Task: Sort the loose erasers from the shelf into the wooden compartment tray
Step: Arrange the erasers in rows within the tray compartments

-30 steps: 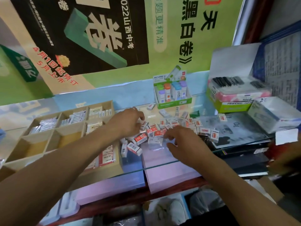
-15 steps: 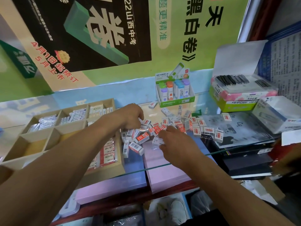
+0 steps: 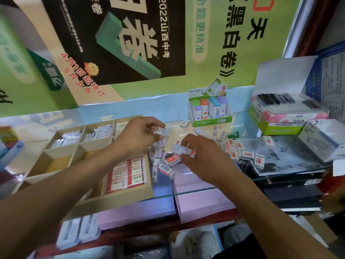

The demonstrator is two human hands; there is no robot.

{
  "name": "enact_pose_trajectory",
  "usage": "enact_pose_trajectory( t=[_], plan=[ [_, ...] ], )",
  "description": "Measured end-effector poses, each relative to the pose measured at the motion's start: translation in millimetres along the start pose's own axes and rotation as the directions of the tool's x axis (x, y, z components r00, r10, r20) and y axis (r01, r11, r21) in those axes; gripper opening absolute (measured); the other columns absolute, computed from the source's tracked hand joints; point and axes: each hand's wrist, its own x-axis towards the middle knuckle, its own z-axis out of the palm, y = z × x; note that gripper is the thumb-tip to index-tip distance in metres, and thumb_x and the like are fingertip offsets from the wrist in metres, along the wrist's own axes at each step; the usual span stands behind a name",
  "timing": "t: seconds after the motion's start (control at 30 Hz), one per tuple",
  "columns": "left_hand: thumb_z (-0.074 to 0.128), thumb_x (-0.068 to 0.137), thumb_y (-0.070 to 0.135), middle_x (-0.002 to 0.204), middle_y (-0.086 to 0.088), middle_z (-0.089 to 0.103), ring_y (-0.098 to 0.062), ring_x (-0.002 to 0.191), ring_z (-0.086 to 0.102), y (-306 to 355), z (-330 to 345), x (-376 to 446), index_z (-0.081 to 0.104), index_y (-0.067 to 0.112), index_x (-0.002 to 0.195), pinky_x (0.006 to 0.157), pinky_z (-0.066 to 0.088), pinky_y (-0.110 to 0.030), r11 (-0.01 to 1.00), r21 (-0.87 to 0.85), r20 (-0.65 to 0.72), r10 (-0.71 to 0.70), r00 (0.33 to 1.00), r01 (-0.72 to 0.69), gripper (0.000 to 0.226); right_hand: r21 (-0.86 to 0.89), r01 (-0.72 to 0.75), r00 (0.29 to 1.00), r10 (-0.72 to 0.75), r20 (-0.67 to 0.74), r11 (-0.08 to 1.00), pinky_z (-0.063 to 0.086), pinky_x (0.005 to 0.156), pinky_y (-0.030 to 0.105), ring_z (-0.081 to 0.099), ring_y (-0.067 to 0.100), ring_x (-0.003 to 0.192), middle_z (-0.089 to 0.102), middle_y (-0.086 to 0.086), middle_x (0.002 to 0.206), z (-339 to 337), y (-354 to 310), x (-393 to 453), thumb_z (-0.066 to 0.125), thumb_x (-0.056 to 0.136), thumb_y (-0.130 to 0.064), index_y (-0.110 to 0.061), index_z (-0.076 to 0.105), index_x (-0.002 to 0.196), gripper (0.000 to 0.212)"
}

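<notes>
Loose erasers (image 3: pixel 188 146) piled mid glass shelf (image 3: pixel 196 189), just right of wooden tray (image 3: pixel 119 198) at shelf's front edge. Left hand (image 3: pixel 138 137) grip pinches erasers; right hand (image 3: pixel 201 156) grip holds one eraser (image 3: pixel 182 149).

We see our left hand (image 3: pixel 138 136) and right hand (image 3: pixel 201 156) bare, both forearms uncovered, no sleeves, gloves or watch.

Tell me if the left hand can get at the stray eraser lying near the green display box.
Probably yes. The stray eraser lies alone on bare glass shelf, just beyond the left hand, nothing between; but that hand already pinches an eraser.
</notes>
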Motion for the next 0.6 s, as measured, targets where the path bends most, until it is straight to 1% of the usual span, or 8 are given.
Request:
enact_pose_trajectory(
  t=[0.07,0.13,0.2,0.27,0.37,0.47,0.53,0.6],
  plan=[
    [0.08,0.077,0.013,0.086,0.005,0.067,-0.005,0.066,0.057,-4.1,-17.0,-21.0,0.071,0.029,0.087,0.064,0.044,-0.014,0.999,-0.044,-0.064,-0.015,0.998,0.012,0.021,0.071,0.006,0.999,-0.009,0.04,0.997,0.05,0.077,0.034,0.059,0.019,0.088,0.063,0.0,0.101,3.4,-5.7,1.4,0.063,0.089,-0.028,-0.024,0.054,0.103,0.017],
    [0.079,0.077,0.008,0.086,0.003,0.068,-0.005,0.066,0.06,-9.3,-33.2,-47.2,0.07,0.027,0.082,0.063,0.046,-0.011,0.988,-0.138,-0.094,-0.079,0.992,0.065,0.022,0.097,0.042,0.997,-0.048,0.056,0.994,0.046,0.07,0.029,0.056,0.016,0.079,0.062,-0.001,0.095,8.4,-14.1,1.7,0.067,0.086,-0.025,-0.025,0.053,0.097,0.017],
    [0.079,0.075,0.004,0.081,0.004,0.066,-0.005,0.065,0.062,-15.4,-46.6,-76.9,0.069,0.025,0.08,0.063,0.05,-0.015,0.964,-0.227,-0.117,-0.165,0.979,0.136,0.024,0.115,0.085,0.994,-0.093,0.06,0.99,0.043,0.068,0.026,0.054,0.014,0.076,0.061,-0.001,0.091,14.2,-25.7,1.7,0.069,0.084,-0.018,-0.024,0.056,0.096,0.019],
    [0.079,0.074,0.0,0.079,0.002,0.064,-0.01,0.068,0.062,-22.8,-57.6,-104.7,0.067,0.021,0.08,0.066,0.052,-0.02,0.949,-0.266,-0.159,-0.216,0.963,0.169,0.024,0.163,0.12,0.99,-0.131,0.06,0.979,0.046,0.068,0.027,0.057,0.016,0.073,0.063,0.002,0.087,20.2,-40.6,0.7,0.071,0.082,-0.013,-0.021,0.06,0.096,0.02],
    [0.078,0.074,-0.002,0.076,0.004,0.065,-0.01,0.065,0.06,-35.9,-71.5,-133.5,0.064,0.022,0.076,0.062,0.051,-0.015,0.947,-0.274,-0.213,-0.231,0.949,0.17,0.028,0.226,0.185,0.979,-0.2,0.046,0.956,0.05,0.068,0.029,0.059,0.016,0.071,0.064,0.006,0.085,31.2,-64.0,-0.7,0.072,0.081,-0.011,-0.02,0.063,0.096,0.021],
    [0.078,0.075,-0.002,0.073,0.005,0.064,-0.009,0.062,0.058,-50.6,-85.9,-156.5,0.064,0.027,0.07,0.057,0.046,-0.017,0.936,-0.303,-0.251,-0.258,0.933,0.178,0.032,0.261,0.236,0.968,-0.25,0.023,0.936,0.044,0.067,0.016,0.06,0.013,0.076,0.062,0.0,0.086,44.2,-88.4,-1.3,0.073,0.081,-0.013,-0.02,0.065,0.1,0.022],
    [0.077,0.075,-0.001,0.074,0.009,0.066,-0.007,0.063,0.061,-61.1,-95.8,-172.0,0.064,0.027,0.072,0.058,0.046,-0.017,0.942,-0.284,-0.278,-0.257,0.925,0.176,0.032,0.292,0.262,0.962,-0.275,0.002,0.92,0.044,0.071,0.019,0.059,0.013,0.077,0.058,-0.006,0.08,53.3,-104.2,-1.0,0.072,0.082,-0.012,-0.02,0.066,0.098,0.02],
    [0.077,0.075,-0.002,0.073,0.008,0.067,-0.008,0.065,0.063,-72.0,-105.6,-184.5,0.063,0.023,0.075,0.06,0.046,-0.015,0.951,-0.253,-0.332,-0.26,0.907,0.18,0.029,0.305,0.29,0.953,-0.302,-0.011,0.907,0.047,0.075,0.023,0.059,0.011,0.08,0.057,-0.009,0.078,64.0,-118.0,0.1,0.07,0.082,-0.01,-0.021,0.066,0.096,0.018]
  ],
)
